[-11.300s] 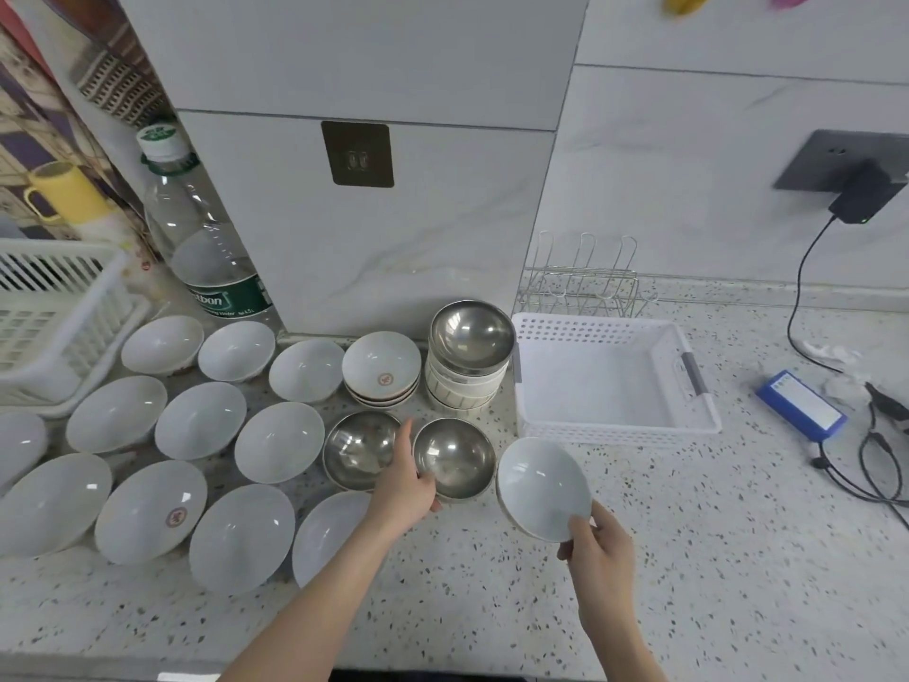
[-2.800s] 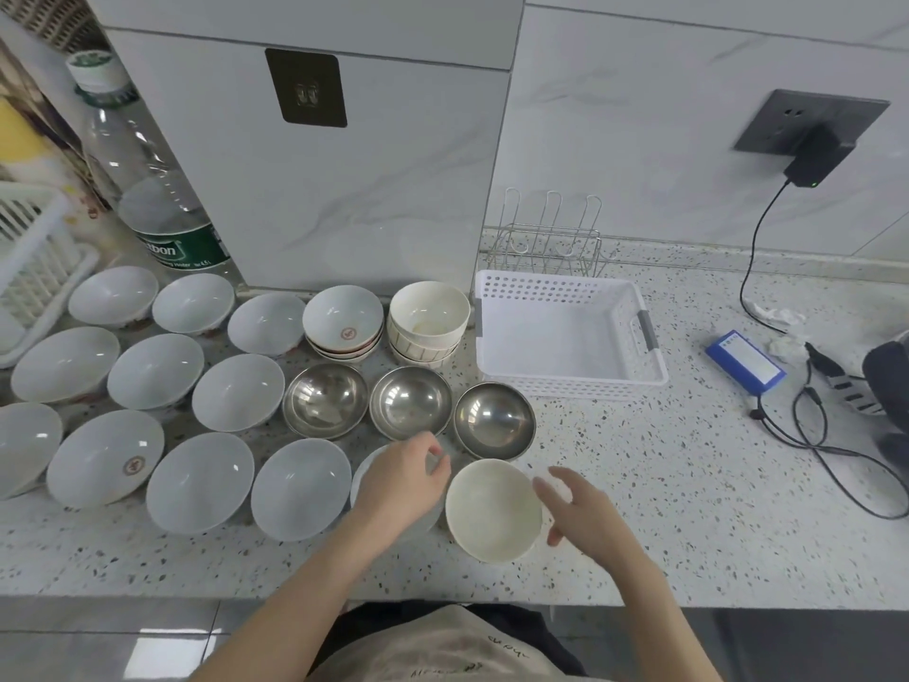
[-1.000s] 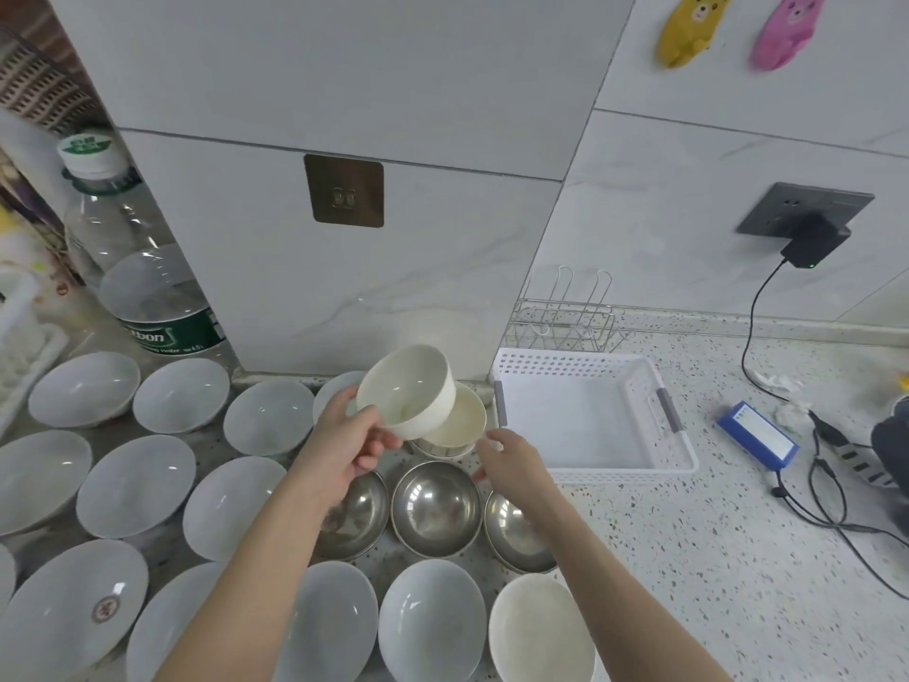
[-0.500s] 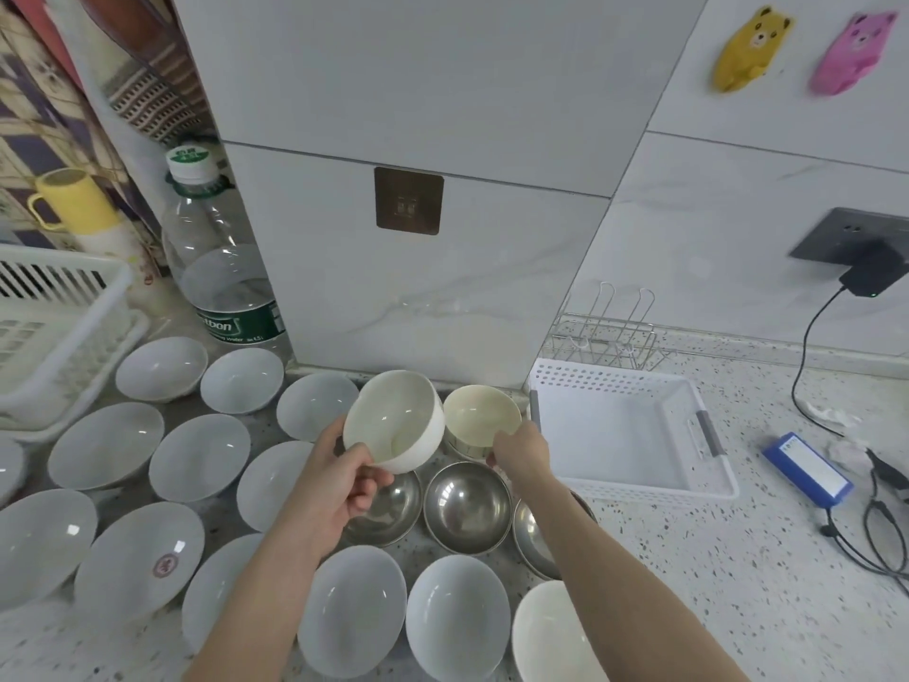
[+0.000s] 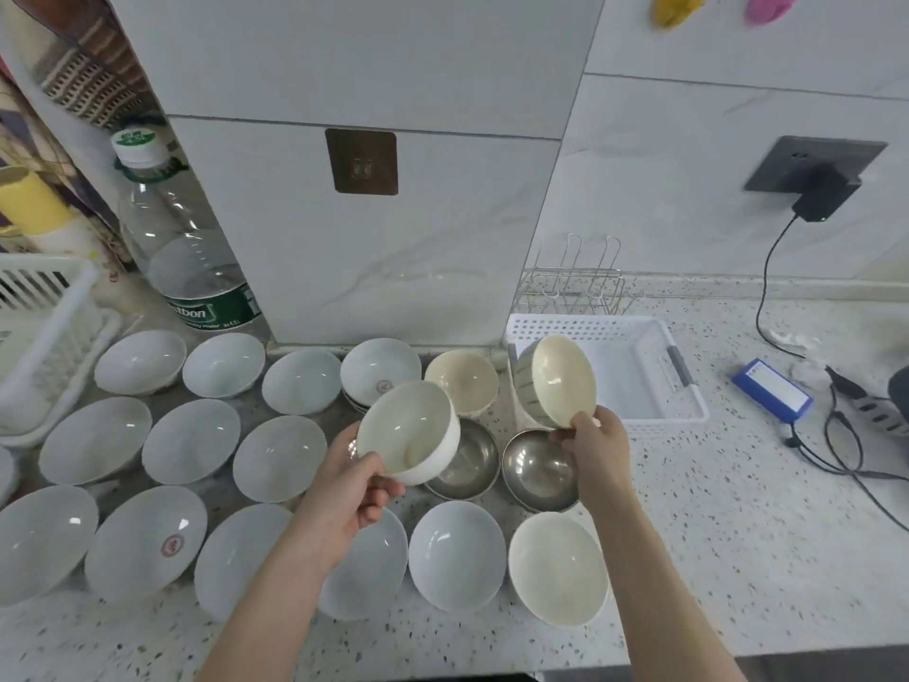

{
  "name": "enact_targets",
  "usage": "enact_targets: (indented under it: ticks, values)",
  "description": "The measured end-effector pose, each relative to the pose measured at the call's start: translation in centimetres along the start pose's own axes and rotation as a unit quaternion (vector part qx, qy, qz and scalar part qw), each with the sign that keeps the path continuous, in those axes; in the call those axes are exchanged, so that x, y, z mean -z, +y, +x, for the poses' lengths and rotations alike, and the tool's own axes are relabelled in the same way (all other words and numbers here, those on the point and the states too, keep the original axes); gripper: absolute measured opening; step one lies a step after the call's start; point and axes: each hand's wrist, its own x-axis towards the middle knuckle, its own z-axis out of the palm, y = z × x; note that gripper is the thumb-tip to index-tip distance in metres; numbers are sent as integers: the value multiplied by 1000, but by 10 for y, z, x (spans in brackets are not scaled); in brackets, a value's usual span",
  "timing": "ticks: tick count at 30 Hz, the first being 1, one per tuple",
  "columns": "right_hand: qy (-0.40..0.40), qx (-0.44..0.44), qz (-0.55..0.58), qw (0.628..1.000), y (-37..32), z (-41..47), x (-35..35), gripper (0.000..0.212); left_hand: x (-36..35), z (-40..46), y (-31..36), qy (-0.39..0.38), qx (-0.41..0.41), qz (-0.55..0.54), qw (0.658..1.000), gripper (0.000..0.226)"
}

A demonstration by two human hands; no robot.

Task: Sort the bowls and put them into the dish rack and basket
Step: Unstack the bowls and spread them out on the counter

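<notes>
My left hand (image 5: 350, 489) holds a plain cream bowl (image 5: 408, 430) tilted above the steel bowls (image 5: 465, 467). My right hand (image 5: 592, 443) grips the lower rim of a second cream bowl with a striped outside (image 5: 558, 379), lifted and tilted in front of the white basket (image 5: 688, 411). One more cream bowl (image 5: 462, 381) stands on the counter by the wall. Several white bowls (image 5: 189, 438) are spread over the counter to the left. The wire dish rack (image 5: 578, 283) stands behind the basket.
A large water bottle (image 5: 184, 258) stands at the back left, beside a white slatted basket (image 5: 44, 327). On the right lie a blue box (image 5: 771, 392) and black cables (image 5: 846, 445) from a wall charger (image 5: 819, 196). A cream bowl (image 5: 558, 566) sits near the counter's front edge.
My right hand has lifted a striped cream bowl off the stack by the wall and moved it right toward the basket. My left hand still holds its cream bowl.
</notes>
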Motion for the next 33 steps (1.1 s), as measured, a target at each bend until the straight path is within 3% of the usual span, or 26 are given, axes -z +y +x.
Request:
enact_targets:
  ticks: [6, 11, 24, 33]
  values:
    - [132, -21, 37, 990, 26, -19, 60, 38, -12, 3, -15, -48, 19, 29, 998, 50]
    - [166, -17, -32, 985, 52, -27, 91, 40, -33, 2, -29, -62, 32, 34, 997, 51]
    - [13, 15, -188, 982, 75, 25, 122, 47, -112, -17, -57, 30, 15, -40, 999, 51]
    - [-66, 24, -227, 971, 83, 51, 134, 45, -139, -22, -79, 63, 15, -57, 996, 51]
